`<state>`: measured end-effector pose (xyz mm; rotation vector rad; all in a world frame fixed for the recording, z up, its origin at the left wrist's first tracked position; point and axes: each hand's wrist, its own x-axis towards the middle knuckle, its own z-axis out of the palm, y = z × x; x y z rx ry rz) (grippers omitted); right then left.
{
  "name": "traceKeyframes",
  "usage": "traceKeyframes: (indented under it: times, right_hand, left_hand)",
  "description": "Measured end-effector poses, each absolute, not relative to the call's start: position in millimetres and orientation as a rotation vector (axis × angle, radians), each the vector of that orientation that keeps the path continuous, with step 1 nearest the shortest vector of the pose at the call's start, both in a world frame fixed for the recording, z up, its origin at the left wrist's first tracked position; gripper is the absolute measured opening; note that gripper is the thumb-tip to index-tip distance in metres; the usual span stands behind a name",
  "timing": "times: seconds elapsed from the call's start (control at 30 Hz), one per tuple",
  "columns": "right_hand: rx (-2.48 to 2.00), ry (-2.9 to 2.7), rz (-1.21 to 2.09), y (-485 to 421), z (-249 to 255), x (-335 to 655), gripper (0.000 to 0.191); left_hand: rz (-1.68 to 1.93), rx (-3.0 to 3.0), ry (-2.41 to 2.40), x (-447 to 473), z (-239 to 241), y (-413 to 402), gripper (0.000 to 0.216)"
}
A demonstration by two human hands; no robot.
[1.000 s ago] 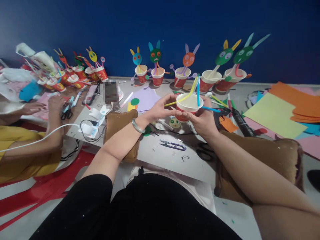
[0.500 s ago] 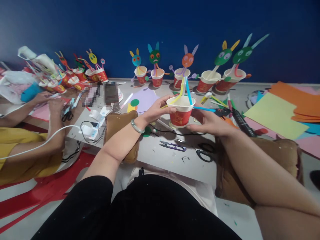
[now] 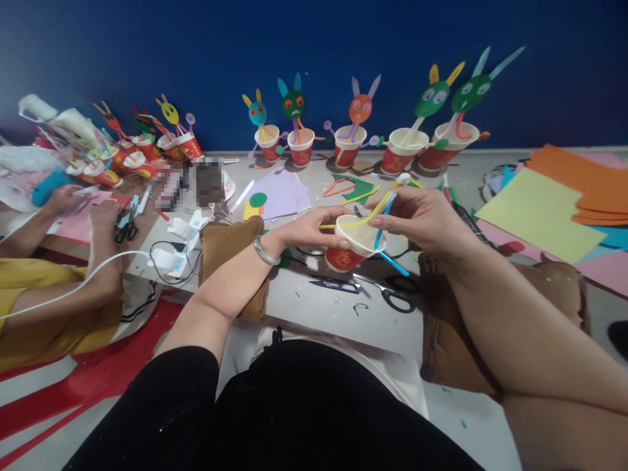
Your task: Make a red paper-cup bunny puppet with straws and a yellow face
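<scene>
The left grip (image 3: 316,229) clasps a tilted red paper cup (image 3: 343,258) — its gold print illegible — as the right grip (image 3: 422,214) pinches yellow and blue strips (image 3: 381,207).

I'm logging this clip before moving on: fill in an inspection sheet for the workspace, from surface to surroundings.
Surface: pale table, dotted with small scraps.
Things in hand: red paper cup, tilted; yellow strip and blue strip at its rim.
Clutter: snips, scissors, orange paper.
Hands: left hand holds the cup; right hand is at the strips, grip partly hidden.
Cables: white cable and black plug by the power strip.
Surroundings: blue wall, cup figures before it, another person's hands at left.
</scene>
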<state>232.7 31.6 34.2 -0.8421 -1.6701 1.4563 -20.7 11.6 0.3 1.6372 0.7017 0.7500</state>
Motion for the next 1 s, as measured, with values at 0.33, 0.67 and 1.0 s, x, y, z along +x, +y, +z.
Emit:
traceKeyframes:
  times: [0.33, 0.67, 1.0]
  right_hand:
    - [-0.834, -1.774, 1.285, 29, 28, 228, 0.047]
    - [-0.905, -1.769, 1.143, 26, 17, 222, 0.044]
    - [-0.895, -1.696, 1.023, 15, 14, 213, 0.036]
  left_hand:
    - [0.753, 1.627, 0.736, -16, 1, 8, 0.073]
    - [0.814, 1.684, 0.748, -11, -14, 10, 0.073]
    - [0.744, 1.853, 0.762, -23, 2, 11, 0.071]
